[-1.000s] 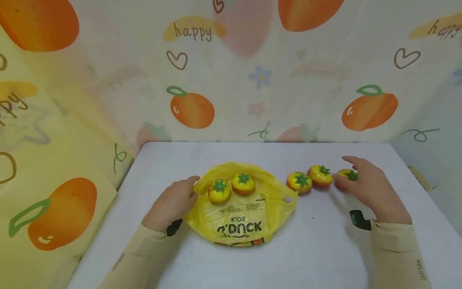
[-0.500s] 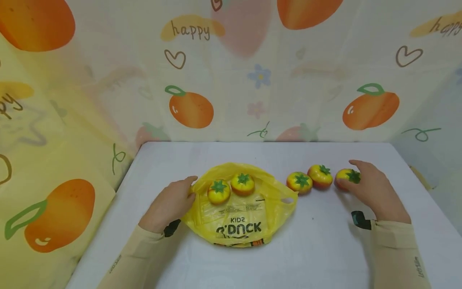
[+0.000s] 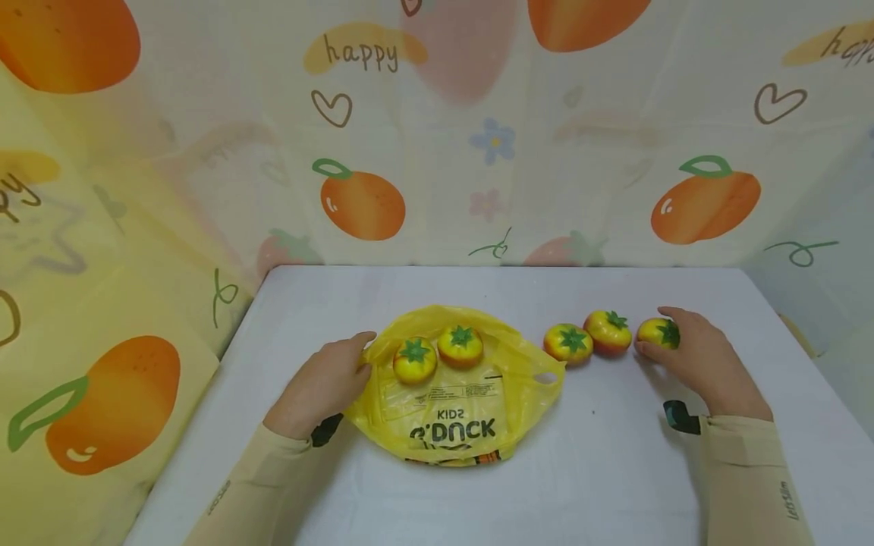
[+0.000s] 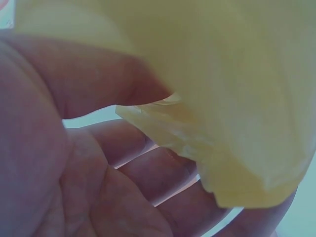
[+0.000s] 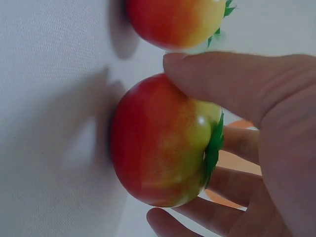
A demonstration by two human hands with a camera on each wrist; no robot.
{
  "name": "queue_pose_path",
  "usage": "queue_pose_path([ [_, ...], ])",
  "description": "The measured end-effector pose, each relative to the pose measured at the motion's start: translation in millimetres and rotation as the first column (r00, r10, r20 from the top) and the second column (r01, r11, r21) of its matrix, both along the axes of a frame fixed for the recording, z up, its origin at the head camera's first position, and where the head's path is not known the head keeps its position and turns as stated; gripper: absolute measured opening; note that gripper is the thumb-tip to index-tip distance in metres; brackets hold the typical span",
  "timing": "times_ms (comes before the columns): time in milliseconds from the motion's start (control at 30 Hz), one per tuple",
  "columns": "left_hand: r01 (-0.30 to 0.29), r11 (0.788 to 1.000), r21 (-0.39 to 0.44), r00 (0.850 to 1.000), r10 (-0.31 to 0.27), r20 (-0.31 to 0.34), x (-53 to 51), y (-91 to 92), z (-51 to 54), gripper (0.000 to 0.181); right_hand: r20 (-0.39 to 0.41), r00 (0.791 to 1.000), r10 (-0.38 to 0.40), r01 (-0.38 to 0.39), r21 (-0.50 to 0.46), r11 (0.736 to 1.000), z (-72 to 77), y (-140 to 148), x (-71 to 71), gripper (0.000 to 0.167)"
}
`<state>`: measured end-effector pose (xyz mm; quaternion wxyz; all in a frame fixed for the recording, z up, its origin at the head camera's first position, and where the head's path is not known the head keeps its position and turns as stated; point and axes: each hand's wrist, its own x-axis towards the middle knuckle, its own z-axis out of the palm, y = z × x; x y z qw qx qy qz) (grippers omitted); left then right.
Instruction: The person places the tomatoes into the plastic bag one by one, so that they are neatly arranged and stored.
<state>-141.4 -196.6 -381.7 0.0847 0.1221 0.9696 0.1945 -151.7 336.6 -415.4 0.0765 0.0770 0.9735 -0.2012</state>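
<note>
A yellow plastic bag (image 3: 451, 402) lies spread on the table with two yellow-red tomatoes (image 3: 414, 361) on it in the head view. My left hand (image 3: 324, 387) pinches the bag's left edge; in the left wrist view the thin plastic (image 4: 237, 148) passes between thumb and fingers. At the right, my right hand (image 3: 703, 360) has thumb and fingers curled round a tomato (image 5: 158, 143) with a green leafy top. Its thumb touches one side and the fingers reach round the other. The tomato appears to be at table level.
Two more tomatoes (image 3: 568, 344) sit side by side between the bag and my right hand, the nearer one close to the bag's right handle. The white table (image 3: 580, 470) meets a fruit-patterned cloth (image 3: 437, 152) at its far edge.
My right hand has come down slightly and closed in round the rightmost tomato. My left hand stays at the bag's edge, and the other tomatoes have not moved.
</note>
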Motion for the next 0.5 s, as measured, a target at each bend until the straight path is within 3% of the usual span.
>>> queue_pose_path([
  [500, -0.003, 1.0, -0.002, 1.0, 0.003, 0.01, -1.4, 0.7, -3.7, 0.05, 0.022, 1.0, -0.008, 0.008, 0.001, 1.0, -3.0, -0.8, -2.9, 0.089],
])
